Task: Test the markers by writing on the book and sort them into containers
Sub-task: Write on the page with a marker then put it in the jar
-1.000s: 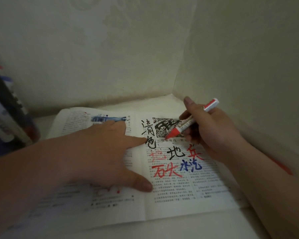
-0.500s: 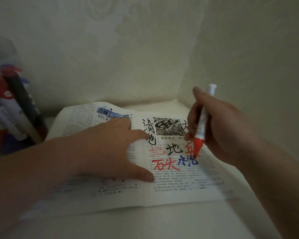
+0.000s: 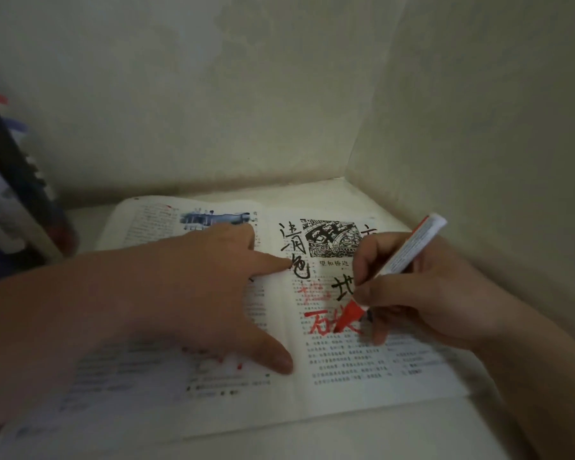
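Note:
An open book lies flat on the white surface, its right page covered in black, red and blue handwritten characters. My left hand presses flat on the left page with fingers spread, index finger pointing at the spine. My right hand grips a red marker, white barrel slanting up to the right. Its red tip touches the page on the red characters. A container of markers stands at the far left, blurred.
Two cream walls meet in a corner just behind the book, with the right wall close beside my right arm. Bare white tabletop shows in front of the book.
My right hand turned the marker and brought its tip down and left, from above the printed picture onto the red characters. My left hand stayed pressed on the left page.

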Motion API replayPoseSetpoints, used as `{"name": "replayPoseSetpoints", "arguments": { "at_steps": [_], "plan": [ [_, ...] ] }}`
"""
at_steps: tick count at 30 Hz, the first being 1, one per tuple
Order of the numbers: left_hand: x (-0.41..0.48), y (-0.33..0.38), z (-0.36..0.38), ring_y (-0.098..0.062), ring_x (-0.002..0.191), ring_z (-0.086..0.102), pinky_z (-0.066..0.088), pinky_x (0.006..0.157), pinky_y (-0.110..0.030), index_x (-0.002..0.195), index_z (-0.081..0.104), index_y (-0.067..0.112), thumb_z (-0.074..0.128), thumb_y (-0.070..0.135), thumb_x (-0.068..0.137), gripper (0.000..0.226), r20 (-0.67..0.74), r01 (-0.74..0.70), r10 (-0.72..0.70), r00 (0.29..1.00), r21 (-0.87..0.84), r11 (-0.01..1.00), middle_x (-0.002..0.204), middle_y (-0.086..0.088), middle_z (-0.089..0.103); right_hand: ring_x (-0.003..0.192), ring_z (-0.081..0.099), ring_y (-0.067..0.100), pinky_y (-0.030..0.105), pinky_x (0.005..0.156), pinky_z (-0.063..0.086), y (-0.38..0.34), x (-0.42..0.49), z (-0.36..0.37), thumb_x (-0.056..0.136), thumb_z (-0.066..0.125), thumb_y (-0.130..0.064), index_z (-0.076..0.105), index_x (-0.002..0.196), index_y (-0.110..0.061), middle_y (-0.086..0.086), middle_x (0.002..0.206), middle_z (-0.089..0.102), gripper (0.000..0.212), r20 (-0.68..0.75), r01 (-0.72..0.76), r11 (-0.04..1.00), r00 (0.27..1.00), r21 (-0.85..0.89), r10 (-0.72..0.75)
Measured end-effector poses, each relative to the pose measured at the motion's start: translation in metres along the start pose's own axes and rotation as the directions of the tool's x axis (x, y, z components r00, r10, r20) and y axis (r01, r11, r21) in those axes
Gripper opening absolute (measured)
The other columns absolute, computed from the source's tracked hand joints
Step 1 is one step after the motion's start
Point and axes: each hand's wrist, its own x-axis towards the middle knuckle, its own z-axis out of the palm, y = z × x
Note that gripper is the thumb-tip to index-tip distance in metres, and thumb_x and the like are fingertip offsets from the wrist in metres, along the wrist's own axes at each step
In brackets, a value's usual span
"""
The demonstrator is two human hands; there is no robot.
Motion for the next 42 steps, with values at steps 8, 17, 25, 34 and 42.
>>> {"name": "replayPoseSetpoints", "arguments": {
  "at_steps": [8, 17, 25, 34, 42],
  "plan": [
    [0.0, 0.008, -0.001, -0.005, 0.104, 0.03, 0.04, 0.101, -0.035, 0.15, 0.018, 0.053, 0.024, 0.113, 0.024, 0.14, -0.078, 0.052, -0.045, 0.996, 0.093, 0.994, 0.1, 0.022, 0.027, 0.057, 0.06, 0.028, 0.034, 0.054, 0.059, 0.01, 0.004, 0.019, 0.072, 0.066, -0.004, 0.076, 0.08, -0.006, 0.026, 0.068, 0.062, 0.012, 0.021, 0.013, 0.999, 1.0, 0.034, -0.014],
    [-0.008, 0.024, 0.011, -0.009, 0.102, 0.03, 0.039, 0.098, -0.037, 0.145, 0.004, 0.062, 0.032, 0.112, 0.023, 0.135, -0.054, 0.03, -0.026, 0.998, 0.086, 0.996, 0.097, 0.024, 0.023, 0.05, 0.055, 0.025, 0.031, 0.049, 0.055, 0.005, 0.003, 0.014, 0.073, 0.07, -0.002, 0.071, 0.076, -0.006, 0.029, 0.064, 0.057, 0.005, 0.004, 0.112, 0.994, 0.994, -0.002, -0.112],
    [0.004, 0.003, 0.0, -0.013, 0.119, 0.034, 0.04, 0.105, -0.041, 0.145, 0.004, 0.063, 0.038, 0.11, 0.013, 0.144, -0.029, 0.103, -0.101, 0.994, 0.076, 0.992, 0.108, 0.013, 0.029, 0.058, 0.072, 0.035, 0.03, 0.048, 0.053, 0.004, -0.001, 0.025, 0.082, 0.078, 0.0, 0.069, 0.08, -0.011, 0.015, 0.078, 0.075, 0.014, -0.081, 0.088, 0.971, 0.991, -0.221, -0.108],
    [0.002, 0.003, -0.001, -0.015, 0.114, 0.038, 0.044, 0.099, -0.043, 0.131, 0.02, 0.063, 0.048, 0.107, 0.026, 0.117, -0.021, 0.064, -0.063, 0.998, 0.05, 0.997, 0.107, 0.011, 0.034, 0.037, 0.051, 0.021, 0.024, 0.039, 0.043, 0.009, 0.008, 0.04, 0.075, 0.075, -0.017, 0.069, 0.074, -0.015, 0.029, 0.068, 0.066, 0.007, -0.094, 0.128, 0.961, 0.983, -0.245, -0.155],
    [0.001, 0.003, -0.002, -0.013, 0.113, 0.038, 0.044, 0.098, -0.042, 0.13, 0.021, 0.061, 0.046, 0.108, 0.025, 0.117, -0.018, 0.061, -0.06, 0.998, 0.061, 0.996, 0.107, 0.013, 0.034, 0.037, 0.044, 0.013, 0.019, 0.039, 0.035, 0.012, 0.01, 0.037, 0.079, 0.08, -0.015, 0.071, 0.079, -0.01, 0.013, 0.055, 0.059, 0.01, -0.09, 0.137, 0.941, 0.981, -0.309, -0.172]
  ]
}}
